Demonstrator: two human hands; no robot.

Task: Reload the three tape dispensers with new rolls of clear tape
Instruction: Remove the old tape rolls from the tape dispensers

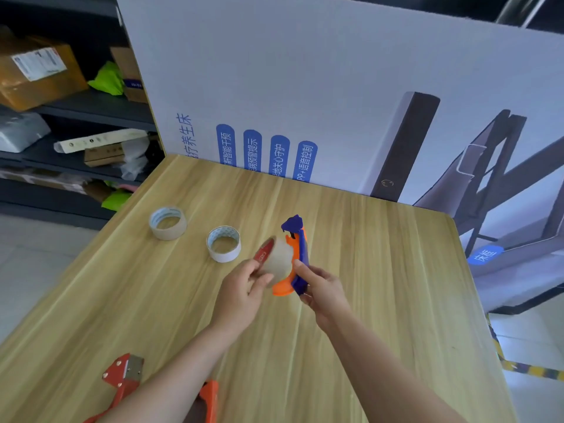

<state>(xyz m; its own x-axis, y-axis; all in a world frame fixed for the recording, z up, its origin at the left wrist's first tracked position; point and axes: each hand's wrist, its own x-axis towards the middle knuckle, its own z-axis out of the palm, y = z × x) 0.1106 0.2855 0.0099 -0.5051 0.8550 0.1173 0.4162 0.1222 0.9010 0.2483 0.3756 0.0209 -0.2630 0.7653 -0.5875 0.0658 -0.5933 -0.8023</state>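
The wooden table (381, 270) carries the job at an early stage: I judge the first dispenser is only now being loaded. Beyond the left grip (241, 288) lie two spare rolls (168, 222) (223, 243); nearer the person than it, two red dispensers (123, 372) (210, 398) wait untouched. The right grip (322, 288) is closed around the handle of the orange-and-blue dispenser (297, 257), held off the table. The left grip's fingers pinch the clear tape roll (274, 257), pressing it against that dispenser's hub.
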